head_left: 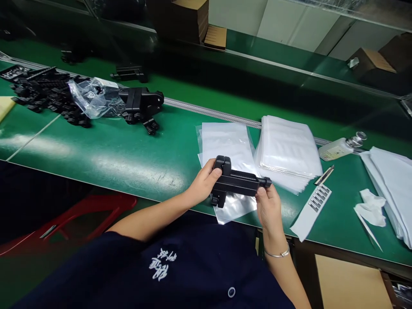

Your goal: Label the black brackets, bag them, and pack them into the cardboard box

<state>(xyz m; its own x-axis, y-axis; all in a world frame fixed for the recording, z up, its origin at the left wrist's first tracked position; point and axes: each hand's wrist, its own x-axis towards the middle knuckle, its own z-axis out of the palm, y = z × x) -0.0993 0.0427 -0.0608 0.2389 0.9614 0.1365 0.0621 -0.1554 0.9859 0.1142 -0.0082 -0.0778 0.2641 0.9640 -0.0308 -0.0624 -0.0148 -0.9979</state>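
Note:
A black plastic bracket-like device point(238, 182) with a knob at its right end is held level between my two hands, above the front of the bench. My left hand point(204, 182) grips its left end, thumb on top. The fingers of my right hand point(268, 204) are closed round the knobbed right end. Under and behind the device lie clear plastic bags point(225, 137), some flat on the green bench. A thick stack of white translucent bags point(286, 146) sits just right of them.
Black devices point(48, 94) are heaped at the left, one with a crumpled clear bag point(96, 98). Toward the right are a pump bottle point(341, 146), a label strip point(312, 210), tweezers point(368, 227), a crumpled tissue point(371, 208) and white sheets point(391, 184). A red chair point(106, 206) stands below.

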